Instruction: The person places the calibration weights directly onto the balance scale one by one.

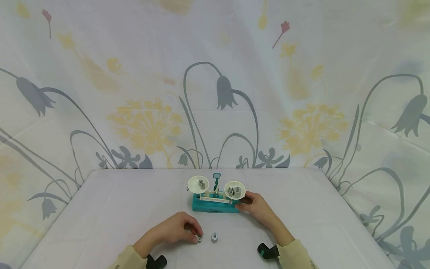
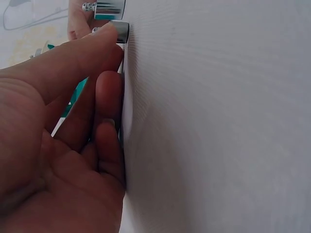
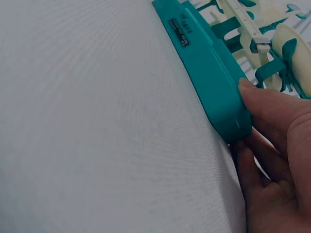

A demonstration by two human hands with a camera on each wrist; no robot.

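A teal balance scale (image 1: 215,206) stands on the white table with two cream pans. In its left pan (image 1: 193,185) lie two small metal weights (image 1: 202,185); the right pan (image 1: 235,184) carries several metal weights (image 1: 237,192). My right hand (image 1: 260,210) grips the right end of the base, thumb on the front edge and fingers behind in the right wrist view. My left hand (image 1: 178,228) pinches a small metal weight (image 2: 124,32) between thumb and finger, low at the tabletop. Beside it a larger metal weight (image 1: 214,237) stands upright, apart from the hand.
White cloth covers the table (image 1: 117,198). A flower-printed curtain (image 1: 215,112) hangs along the back and both sides. Black wrist-worn devices (image 1: 268,251) sit at both sleeves, close to the tabletop.
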